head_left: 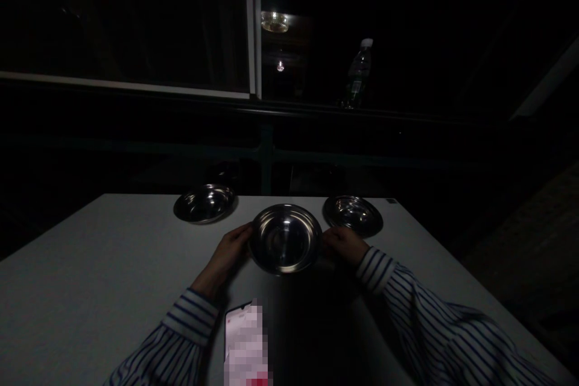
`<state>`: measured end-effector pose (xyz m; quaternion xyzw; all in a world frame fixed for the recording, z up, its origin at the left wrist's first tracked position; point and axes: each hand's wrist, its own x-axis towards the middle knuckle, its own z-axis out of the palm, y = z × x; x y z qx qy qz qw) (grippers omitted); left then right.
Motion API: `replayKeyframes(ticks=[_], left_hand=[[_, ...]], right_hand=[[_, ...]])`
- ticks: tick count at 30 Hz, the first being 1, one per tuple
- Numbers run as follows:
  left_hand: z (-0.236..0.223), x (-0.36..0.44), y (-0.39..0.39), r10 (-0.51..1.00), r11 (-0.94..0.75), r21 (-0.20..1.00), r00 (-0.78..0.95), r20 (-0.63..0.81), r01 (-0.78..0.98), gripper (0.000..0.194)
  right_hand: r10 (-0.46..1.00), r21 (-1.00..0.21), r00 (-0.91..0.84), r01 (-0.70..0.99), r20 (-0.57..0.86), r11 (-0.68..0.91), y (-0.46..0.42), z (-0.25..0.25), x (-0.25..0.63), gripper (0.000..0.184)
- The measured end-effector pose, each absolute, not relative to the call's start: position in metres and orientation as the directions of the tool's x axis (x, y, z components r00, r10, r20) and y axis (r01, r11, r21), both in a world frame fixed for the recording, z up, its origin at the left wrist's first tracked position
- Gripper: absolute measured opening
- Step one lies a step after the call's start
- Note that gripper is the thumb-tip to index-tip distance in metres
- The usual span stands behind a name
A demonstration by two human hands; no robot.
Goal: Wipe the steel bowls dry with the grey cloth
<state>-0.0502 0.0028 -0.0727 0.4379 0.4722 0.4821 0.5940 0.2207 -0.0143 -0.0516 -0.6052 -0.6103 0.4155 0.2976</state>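
Between my two hands is a round, shiny metal bowl, its open side facing up toward me. My left hand grips the rim on the left side. On the opposite side, my right hand grips the rim, with its fingertips partly hidden. A second metal bowl rests at the table's far edge, to the left. The third metal bowl lies at the far right, just behind my right hand. A lit phone with a blurred screen lies nearer to me, below the held bowl.
The white table is dimly lit, and its far edge runs just behind the bowls. A plastic bottle with a white cap stands on a dark ledge beyond. Behind it are dark window panes with a pale frame.
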Motion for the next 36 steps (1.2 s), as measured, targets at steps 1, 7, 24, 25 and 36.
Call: replayKeyframes(ticks=[1,7,24,25,36], left_hand=[[-0.073,-0.047,0.007,0.984,0.159,0.977,0.107,-0.145,-0.14,0.045],[-0.073,-0.026,0.041,0.979,0.139,0.989,0.157,-0.131,-0.04,0.039],[-0.085,-0.009,0.088,0.991,0.079,0.986,0.097,-0.094,0.149,0.037],[-0.084,-0.009,0.088,0.993,0.072,0.98,0.083,-0.089,0.188,0.037],[-0.032,0.031,0.09,0.986,-0.158,0.76,0.061,0.154,0.631,0.035]], right_hand=[[0.985,-0.877,-0.075,0.469,-0.158,-0.105,-0.011,-0.053,0.223,0.017],[0.968,-0.888,-0.015,0.402,-0.251,-0.224,0.017,-0.068,0.231,0.02],[0.968,-0.751,-0.078,0.647,-0.237,-0.132,0.059,-0.078,0.237,0.013],[0.969,-0.743,-0.082,0.658,-0.231,-0.121,0.057,-0.076,0.237,0.014],[0.982,-0.72,0.189,0.68,-0.009,-0.137,0.045,-0.02,0.316,0.024]])
